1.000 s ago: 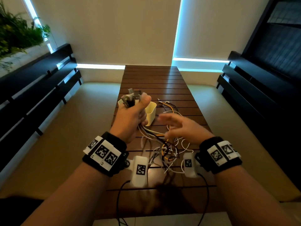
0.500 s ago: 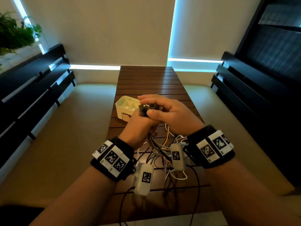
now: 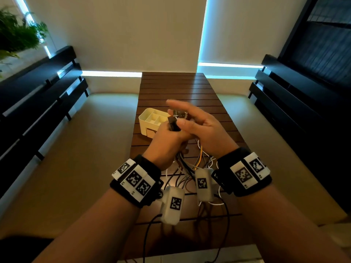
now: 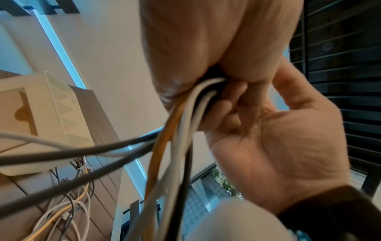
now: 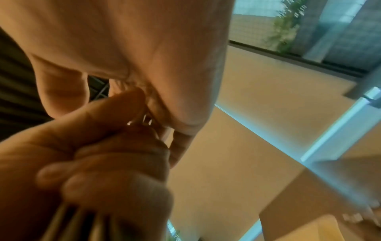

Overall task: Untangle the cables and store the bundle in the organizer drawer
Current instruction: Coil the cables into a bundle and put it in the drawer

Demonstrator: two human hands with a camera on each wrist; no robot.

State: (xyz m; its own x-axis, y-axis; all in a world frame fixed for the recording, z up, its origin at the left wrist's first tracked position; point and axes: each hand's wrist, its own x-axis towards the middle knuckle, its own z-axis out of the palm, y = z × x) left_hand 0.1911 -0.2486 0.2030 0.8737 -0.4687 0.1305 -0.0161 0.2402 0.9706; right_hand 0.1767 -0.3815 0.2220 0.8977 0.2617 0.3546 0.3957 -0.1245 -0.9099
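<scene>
My left hand (image 3: 167,141) is a fist around a bundle of white, grey, black and orange cables (image 4: 185,124), held above the wooden table (image 3: 180,86). Dark plug ends (image 3: 173,123) stick up out of the fist. My right hand (image 3: 201,128) meets it from the right, thumb and fingers pinching a grey plug (image 3: 179,113) at the top, index finger raised and blurred. The cables' loose lengths (image 3: 198,162) hang down onto the table in a tangle (image 4: 68,208). The white organizer (image 3: 150,118) with open compartments stands just behind and left of my hands.
The narrow slatted table runs away from me, with beige cushioned seating (image 3: 91,149) on both sides. Dark slatted backrests (image 3: 38,103) line the left and right. Past the organizer the tabletop shows bare slats.
A second ago my right hand hovered open over the tangle, apart from the left. It has since come up to the plug ends above my left fist, and its index finger has lifted.
</scene>
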